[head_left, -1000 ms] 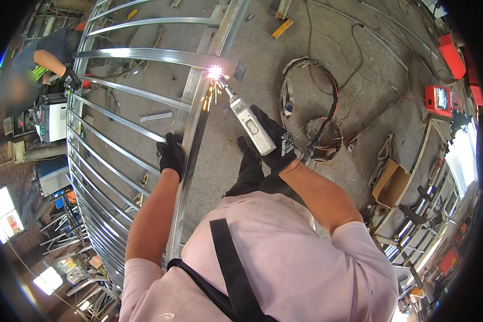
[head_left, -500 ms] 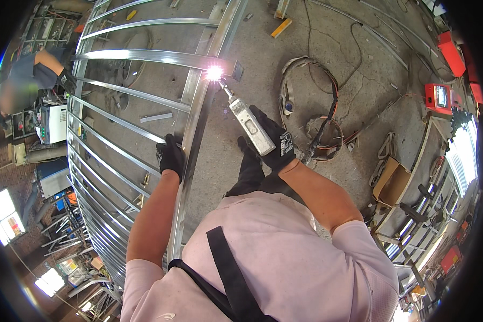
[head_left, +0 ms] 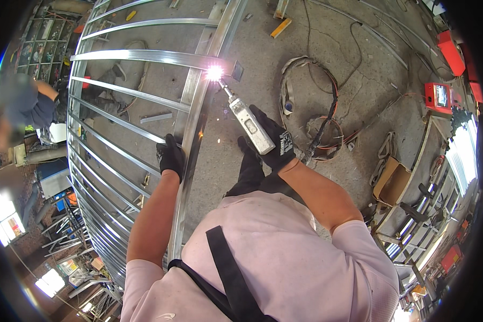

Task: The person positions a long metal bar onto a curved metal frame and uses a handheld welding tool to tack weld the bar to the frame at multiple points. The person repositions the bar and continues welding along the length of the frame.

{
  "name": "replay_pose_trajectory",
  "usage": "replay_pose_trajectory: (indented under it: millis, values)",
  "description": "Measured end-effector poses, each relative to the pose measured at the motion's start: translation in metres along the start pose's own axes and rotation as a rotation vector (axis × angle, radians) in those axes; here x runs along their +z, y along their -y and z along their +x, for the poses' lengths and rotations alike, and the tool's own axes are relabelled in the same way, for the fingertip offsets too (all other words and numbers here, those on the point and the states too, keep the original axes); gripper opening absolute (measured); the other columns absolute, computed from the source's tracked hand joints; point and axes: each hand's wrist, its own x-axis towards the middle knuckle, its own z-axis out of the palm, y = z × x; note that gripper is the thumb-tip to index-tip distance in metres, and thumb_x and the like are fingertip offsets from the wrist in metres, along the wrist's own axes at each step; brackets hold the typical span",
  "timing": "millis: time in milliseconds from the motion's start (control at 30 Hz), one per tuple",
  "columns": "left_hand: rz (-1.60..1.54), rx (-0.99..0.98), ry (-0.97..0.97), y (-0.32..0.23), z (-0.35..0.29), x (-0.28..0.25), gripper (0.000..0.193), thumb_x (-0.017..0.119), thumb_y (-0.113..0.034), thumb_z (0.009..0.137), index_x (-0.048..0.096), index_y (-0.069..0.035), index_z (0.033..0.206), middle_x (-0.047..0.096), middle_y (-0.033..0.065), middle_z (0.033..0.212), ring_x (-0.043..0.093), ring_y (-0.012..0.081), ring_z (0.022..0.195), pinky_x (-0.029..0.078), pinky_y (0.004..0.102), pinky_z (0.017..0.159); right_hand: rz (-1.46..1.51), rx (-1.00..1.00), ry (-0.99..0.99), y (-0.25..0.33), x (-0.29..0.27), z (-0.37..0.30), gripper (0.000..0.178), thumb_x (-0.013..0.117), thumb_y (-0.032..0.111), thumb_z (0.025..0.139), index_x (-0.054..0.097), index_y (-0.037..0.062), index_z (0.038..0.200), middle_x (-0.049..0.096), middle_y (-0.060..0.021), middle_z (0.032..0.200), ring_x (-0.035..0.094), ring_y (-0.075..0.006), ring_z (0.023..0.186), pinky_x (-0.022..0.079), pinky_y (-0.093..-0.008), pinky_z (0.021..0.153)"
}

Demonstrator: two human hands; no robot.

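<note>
In my right hand (head_left: 276, 140), gloved in black, is a grey, boxy welding gun (head_left: 248, 124). Its thin nozzle points up and left, and a bright pinkish-white glare (head_left: 214, 72) burns at the tip, hiding the exact spot it meets. The glare sits where a shiny crossbar (head_left: 139, 56) joins the long side rail of a metal frame (head_left: 197, 102). My left hand (head_left: 171, 154), also in a black glove, grips that rail lower down, its fingers partly hidden. A few orange sparks (head_left: 200, 134) show beside the rail.
Coiled cables (head_left: 335, 91) lie on the concrete floor to the right. Beyond them stand a red machine with a screen (head_left: 438, 99) and an open cardboard box (head_left: 393, 181). A yellow-ended bar (head_left: 281, 28) lies ahead. At the far left another person (head_left: 29, 104) bends beside the frame.
The other person at the left has drawn a gloved hand back from the frame and shifted. Orange sparks now show below the glare. My hands and the welding gun stay in place.
</note>
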Motion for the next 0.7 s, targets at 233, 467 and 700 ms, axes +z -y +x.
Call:
replay_pose_trajectory:
  millis: [233, 467, 700]
  values:
    - [-0.004, -0.01, -0.002, -0.005, -0.003, -0.001, 0.068, 0.051, -0.058, 0.103, 0.062, 0.007, 0.121, 0.068, 0.0315, 0.118, 0.062, 0.0502, 0.115, 0.049, 0.0514, 0.098, 0.0, 0.024, -0.003, -0.002, 0.001, 0.0, 0.068, 0.072, 0.029, 0.096, 0.046, 0.0102, 0.156, 0.074, -0.0157, 0.121, 0.074, -0.0347, 0.097, 0.061, -0.045, 0.079]
    - [0.009, -0.005, 0.028, -0.016, -0.014, 0.001, 0.072, 0.047, -0.062, 0.104, 0.055, 0.004, 0.132, 0.066, 0.0272, 0.127, 0.061, 0.0438, 0.122, 0.047, 0.0453, 0.103, -0.061, -0.028, -0.064, -0.005, 0.004, 0.001, 0.065, 0.073, 0.03, 0.095, 0.051, 0.0097, 0.153, 0.074, -0.0148, 0.121, 0.075, -0.0316, 0.095, 0.062, -0.0418, 0.076]
    - [-0.048, -0.047, 0.074, -0.024, -0.018, -0.005, 0.075, 0.045, -0.065, 0.104, 0.053, 0.003, 0.135, 0.063, 0.0285, 0.135, 0.059, 0.0437, 0.127, 0.047, 0.0464, 0.104, -0.077, -0.046, -0.076, -0.004, 0.002, 0.005, 0.063, 0.072, 0.029, 0.096, 0.052, 0.0086, 0.152, 0.073, -0.0139, 0.125, 0.075, -0.0314, 0.095, 0.062, -0.0417, 0.078]
